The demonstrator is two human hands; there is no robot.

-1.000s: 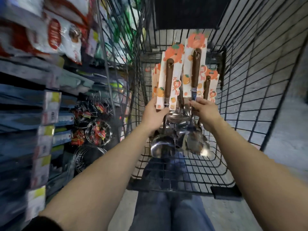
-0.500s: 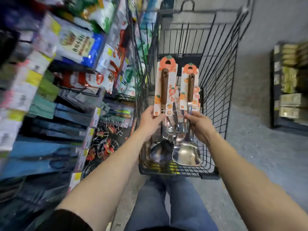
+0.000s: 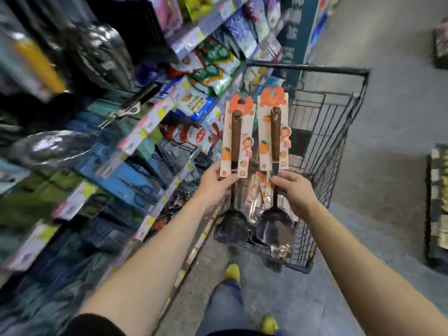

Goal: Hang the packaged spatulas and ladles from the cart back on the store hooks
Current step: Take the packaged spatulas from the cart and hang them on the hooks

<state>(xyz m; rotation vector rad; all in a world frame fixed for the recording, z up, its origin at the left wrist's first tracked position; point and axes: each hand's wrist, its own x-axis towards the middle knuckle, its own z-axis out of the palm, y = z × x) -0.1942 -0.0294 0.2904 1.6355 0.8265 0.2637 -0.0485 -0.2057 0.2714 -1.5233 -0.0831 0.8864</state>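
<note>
Left hand (image 3: 214, 184) grips ladle (image 3: 235, 137), right hand (image 3: 294, 190) spatula (image 3: 275, 137), cart (image 3: 339, 141) holds packs (image 3: 257, 192)

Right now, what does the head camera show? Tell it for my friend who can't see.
Two hands hold up packaged kitchen tools above a wire shopping cart: the left hand pinches a carded ladle, the right hand a carded spatula. Crowded store shelves run along the left.

A shop aisle: shelving (image 3: 155, 122) crowded with packaged goods and price tags (image 3: 148, 124), a black wire shopping cart (image 3: 339, 132) on the grey concrete floor (image 3: 388, 122), carded ladles (image 3: 238, 146) held up.
</note>
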